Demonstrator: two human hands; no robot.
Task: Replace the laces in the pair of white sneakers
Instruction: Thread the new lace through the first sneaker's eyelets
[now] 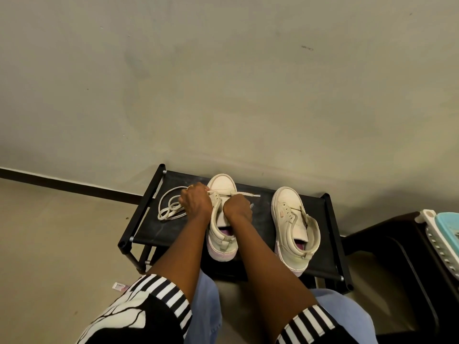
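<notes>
Two white sneakers stand toes-away on a low black fabric rack [173, 227]. On the left sneaker [222, 184], my left hand [195, 201] pinches a cream lace at the lowest eyelets, on the shoe's left side. My right hand [237, 207] rests over the tongue and grips the same lace; its free end [248, 194] sticks out to the right over the rack. A loose coiled lace [170, 207] lies on the rack left of that shoe. The right sneaker [294, 224] has no lace, its tongue open.
The rack stands against a plain wall. A dark stool [397, 244] with a teal and white plastic object [444, 237] sits at the right. My blue-jeaned knees are below the rack. A small wrapper [120, 286] lies on the floor at the left.
</notes>
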